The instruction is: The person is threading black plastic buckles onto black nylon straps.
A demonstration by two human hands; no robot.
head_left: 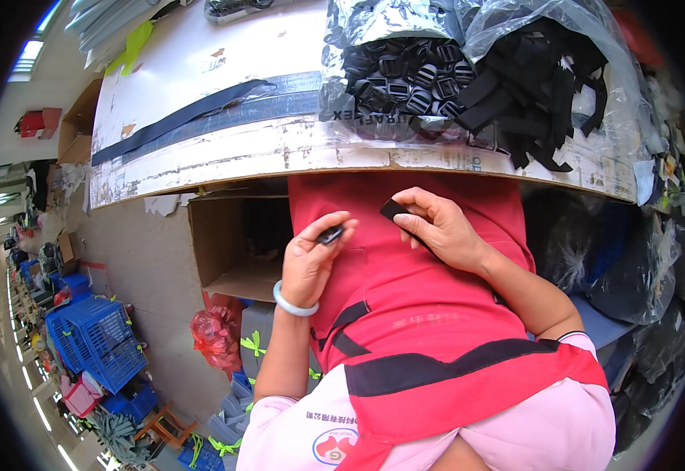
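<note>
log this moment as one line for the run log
left hand: pinches small black buckle | right hand: holds black strap end | bag of black buckles on table | hands apart, over red apron

My worn white desk (pixel 201 165) ahead, cardboard box (pixel 228 251) under it, grey floor (pixel 142 259), blue crates (pixel 99 337) left, daylight from window (pixel 28 51).
</note>
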